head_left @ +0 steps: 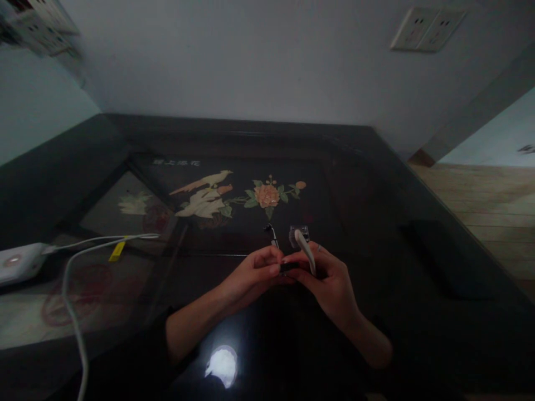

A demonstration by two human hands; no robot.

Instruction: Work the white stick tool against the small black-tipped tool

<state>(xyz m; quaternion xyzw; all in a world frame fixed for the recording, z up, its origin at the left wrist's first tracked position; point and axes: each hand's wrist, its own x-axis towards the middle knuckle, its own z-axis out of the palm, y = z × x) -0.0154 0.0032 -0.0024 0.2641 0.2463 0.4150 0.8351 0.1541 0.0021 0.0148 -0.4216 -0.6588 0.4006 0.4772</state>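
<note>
My left hand (pixel 257 273) and my right hand (pixel 330 278) meet over the dark table, fingers closed. Between their fingertips is a small black piece (pixel 289 267), mostly covered by the fingers. A white curved handle (pixel 308 252) rises from the fingers of my right hand, which also wears a ring. Behind the handle's upper end shows a clear, ridged piece (pixel 293 236); whether the two are joined I cannot tell. Just beyond my left fingertips a thin metal rod with a black tip (pixel 273 233) sticks up, its lower end hidden.
The glossy black table (pixel 359 184) bears an inlaid bird-and-flower picture. At the left lie a white box-like device (pixel 25 262) and its white cable (pixel 69 303) with a yellow tag (pixel 117 250). A dark flat object (pixel 447 259) lies at the right. Wall sockets (pixel 428 29) are above.
</note>
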